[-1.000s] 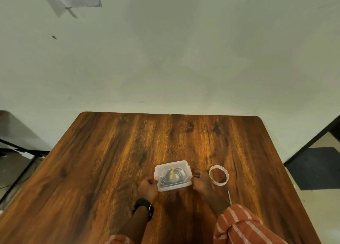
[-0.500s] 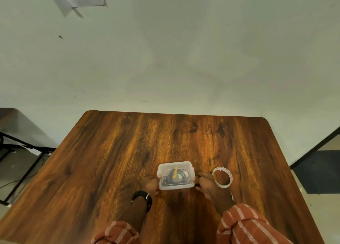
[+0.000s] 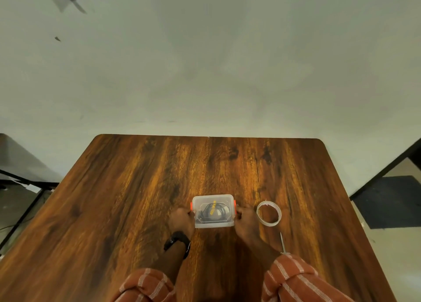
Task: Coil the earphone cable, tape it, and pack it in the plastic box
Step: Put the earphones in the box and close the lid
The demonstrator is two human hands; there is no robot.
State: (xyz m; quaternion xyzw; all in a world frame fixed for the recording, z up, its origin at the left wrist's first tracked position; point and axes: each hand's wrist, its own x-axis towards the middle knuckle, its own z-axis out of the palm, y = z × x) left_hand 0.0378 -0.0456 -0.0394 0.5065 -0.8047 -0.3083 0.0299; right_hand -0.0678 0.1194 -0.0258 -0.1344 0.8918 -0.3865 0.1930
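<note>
A small clear plastic box (image 3: 213, 198) with its lid on rests on the wooden table (image 3: 136, 187), with orange clips showing at both short ends. Through the lid I see the coiled dark earphone cable (image 3: 210, 211) with a yellow bit. My left hand (image 3: 181, 218) presses against the box's left end at the clip. My right hand (image 3: 245, 219) grips the right end the same way.
A roll of clear tape (image 3: 269, 213) lies just right of my right hand. Scissors (image 3: 283, 243) lie nearer me, partly under my right sleeve. A dark table frame (image 3: 20, 181) stands left of the table; a wall rises behind.
The view has shifted slightly. Both hands stay at the box's ends, and the orange clips at the sides now show.
</note>
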